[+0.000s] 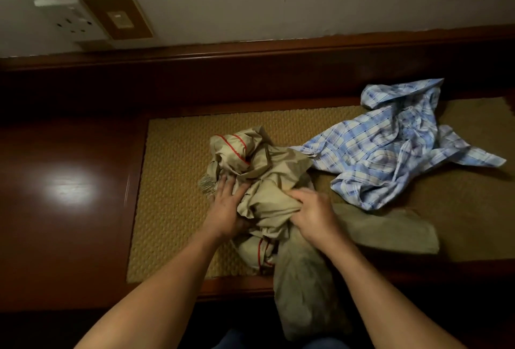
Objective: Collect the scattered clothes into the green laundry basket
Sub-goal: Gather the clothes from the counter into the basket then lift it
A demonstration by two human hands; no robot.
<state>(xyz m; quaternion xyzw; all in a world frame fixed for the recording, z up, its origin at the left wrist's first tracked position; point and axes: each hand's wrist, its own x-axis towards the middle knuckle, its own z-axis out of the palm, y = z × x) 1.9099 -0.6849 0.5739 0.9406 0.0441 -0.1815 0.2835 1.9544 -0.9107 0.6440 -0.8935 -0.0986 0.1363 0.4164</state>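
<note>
On the woven mat [172, 181], the bunched beige garment [267, 162] lies between the hands: the left hand [225, 209] presses its left side with spread fingers, while the right hand [315, 212] curls its fingers into a fold. Just beyond the right hand lies the blue plaid shirt [390, 148]; the green laundry basket is out of view

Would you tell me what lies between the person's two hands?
A bunched fold of the beige garment fills the gap between the left hand and right hand, seen in the head view.
</note>
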